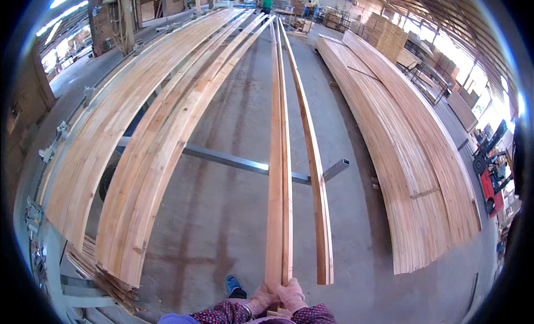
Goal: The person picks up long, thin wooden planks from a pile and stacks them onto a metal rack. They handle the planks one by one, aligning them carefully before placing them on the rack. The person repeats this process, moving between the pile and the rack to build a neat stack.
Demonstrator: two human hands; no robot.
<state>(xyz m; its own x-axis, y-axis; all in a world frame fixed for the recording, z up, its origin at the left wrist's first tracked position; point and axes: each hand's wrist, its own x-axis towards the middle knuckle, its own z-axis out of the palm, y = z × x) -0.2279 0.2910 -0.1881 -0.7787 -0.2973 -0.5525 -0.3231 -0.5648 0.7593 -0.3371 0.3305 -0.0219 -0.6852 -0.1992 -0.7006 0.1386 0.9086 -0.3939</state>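
At the bottom centre, my left hand (261, 300) and my right hand (291, 294), both in pale pink gloves, are closed side by side around the near end of long wooden boards (276, 201). Two of these boards lie pressed together and run far ahead, narrowing into the distance. To their right, apart from them, a single narrow wooden strip (315, 157) rests across the metal crossbar (228, 160). Several loose boards (161, 151) lie on the left, reaching toward the far end. My fingertips are partly hidden by the boards and my gloves.
Further left, a wide row of boards (111, 140) lies along a metal frame with clamps (33, 215). Splintered offcuts (103, 274) lie beneath. A large board stack (395, 173) stands right, with a red forklift (490, 185) beyond. A person in green (267, 4) is at the far end.
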